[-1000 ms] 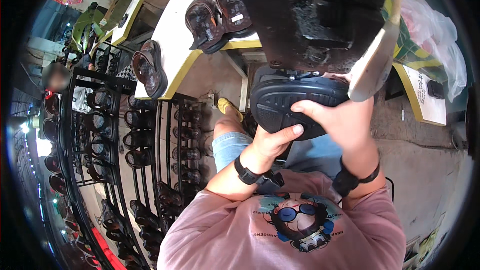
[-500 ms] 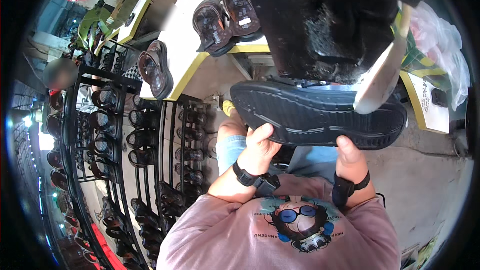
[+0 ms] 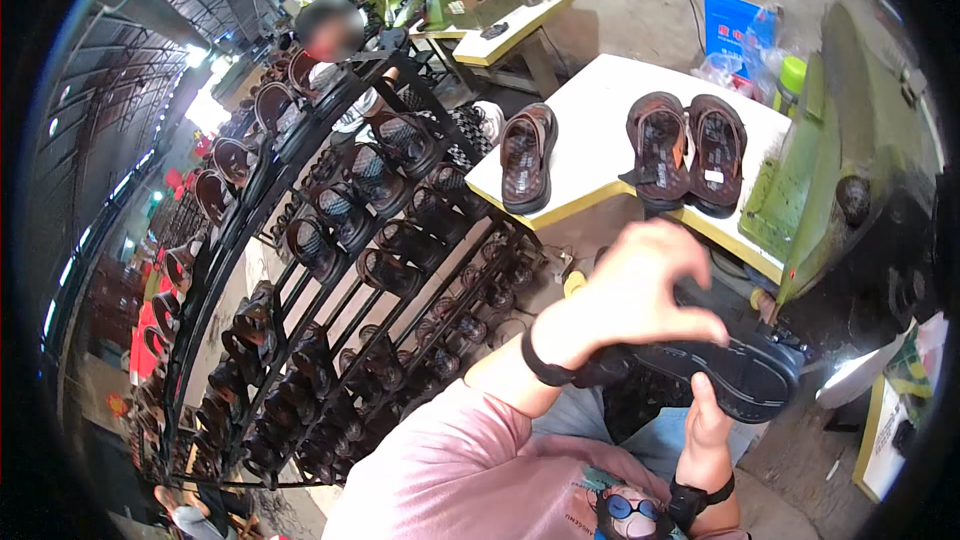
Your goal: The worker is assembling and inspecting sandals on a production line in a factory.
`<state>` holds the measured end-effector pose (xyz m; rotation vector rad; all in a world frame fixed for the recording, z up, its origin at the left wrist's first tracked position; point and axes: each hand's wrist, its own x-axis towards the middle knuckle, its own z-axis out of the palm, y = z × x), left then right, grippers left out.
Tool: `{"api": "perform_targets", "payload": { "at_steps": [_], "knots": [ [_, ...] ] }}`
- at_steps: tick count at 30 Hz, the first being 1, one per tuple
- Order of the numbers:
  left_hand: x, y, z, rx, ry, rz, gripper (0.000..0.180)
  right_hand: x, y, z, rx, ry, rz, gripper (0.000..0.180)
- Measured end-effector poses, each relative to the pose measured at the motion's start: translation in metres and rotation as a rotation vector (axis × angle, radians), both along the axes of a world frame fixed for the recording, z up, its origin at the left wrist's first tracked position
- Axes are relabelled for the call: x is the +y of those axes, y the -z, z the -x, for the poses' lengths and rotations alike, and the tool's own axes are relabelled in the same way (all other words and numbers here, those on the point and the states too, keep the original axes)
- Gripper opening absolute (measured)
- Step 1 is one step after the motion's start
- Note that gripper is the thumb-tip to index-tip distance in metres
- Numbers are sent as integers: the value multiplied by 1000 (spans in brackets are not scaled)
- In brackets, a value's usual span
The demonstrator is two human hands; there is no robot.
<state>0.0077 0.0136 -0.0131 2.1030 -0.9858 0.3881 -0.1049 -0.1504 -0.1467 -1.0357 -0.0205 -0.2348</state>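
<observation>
The right hand (image 3: 708, 418) held a shoe (image 3: 745, 372) before the counter's (image 3: 595, 90) near edge; the left hand (image 3: 640, 295) curved half-open above, seemingly empty; three sandals (image 3: 527, 162) already lay on top, this one not

The black shoe (image 3: 757, 377) is held off the floor, its underside facing up with grooved lines along it. The right hand (image 3: 708, 430) grips its near edge; the left hand (image 3: 635, 295) partly hides it.
</observation>
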Motion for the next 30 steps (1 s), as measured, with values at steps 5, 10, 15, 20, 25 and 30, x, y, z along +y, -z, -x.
{"api": "perform_targets", "payload": {
  "at_steps": [5,10,15,20,25,30],
  "knots": [
    [-41,-2,23,425,209,-88,45,-6,-18,-13,-93,-82,254,59],
    [-43,38,40,624,130,329,36,-20,-6,-7,-67,-103,338,55],
    [-59,81,69,978,247,903,34,-32,27,12,-77,270,533,70],
    [-64,83,79,1115,297,1017,30,-95,-26,5,-117,354,1122,82],
    [-61,75,82,1209,255,1005,33,-114,-112,-7,59,19,1122,67],
    [-43,58,68,1115,194,1156,42,-76,-125,-8,28,80,1237,46]
  ]
}}
